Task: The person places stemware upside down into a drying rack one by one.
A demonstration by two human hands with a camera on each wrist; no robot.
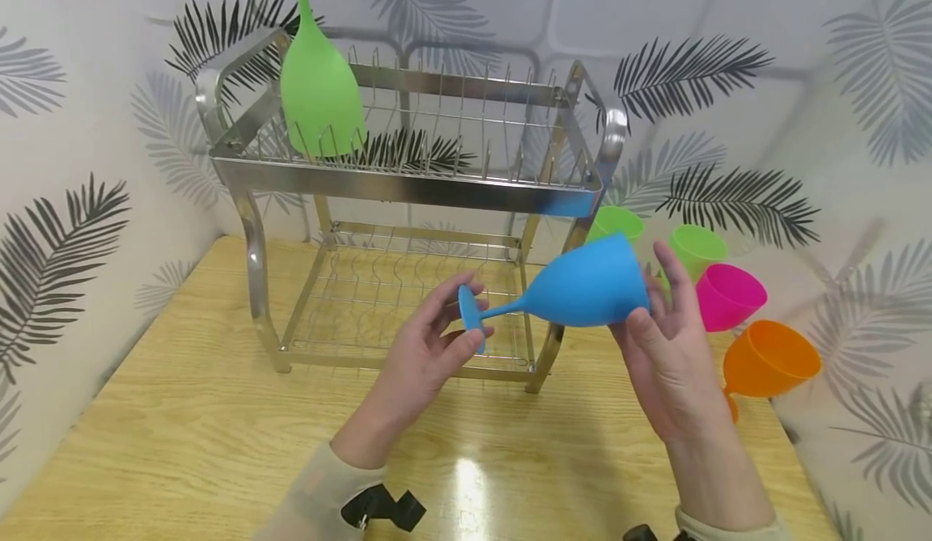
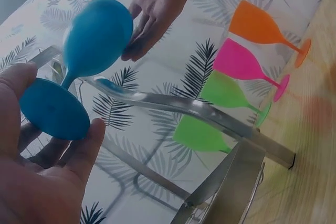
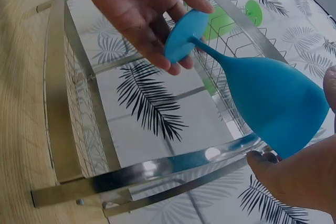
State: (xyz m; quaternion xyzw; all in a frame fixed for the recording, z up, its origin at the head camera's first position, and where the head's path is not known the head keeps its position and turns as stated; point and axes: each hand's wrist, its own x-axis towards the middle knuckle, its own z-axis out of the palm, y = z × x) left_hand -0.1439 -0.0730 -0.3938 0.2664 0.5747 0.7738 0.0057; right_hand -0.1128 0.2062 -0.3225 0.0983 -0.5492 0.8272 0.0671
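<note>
A blue plastic goblet lies sideways in the air in front of the rack, its foot to the left and its mouth to the right. My left hand holds the round foot between thumb and fingers. At the mouth end, my right hand has its fingers spread about the rim, the thumb at the lower edge and one finger pointing up past it. Fingertips show under the bowl in the right wrist view.
A two-tier metal dish rack stands on the wooden table, with a green goblet upside down at its top left. Right of the rack stand two green goblets, a pink goblet and an orange goblet, near the patterned wall.
</note>
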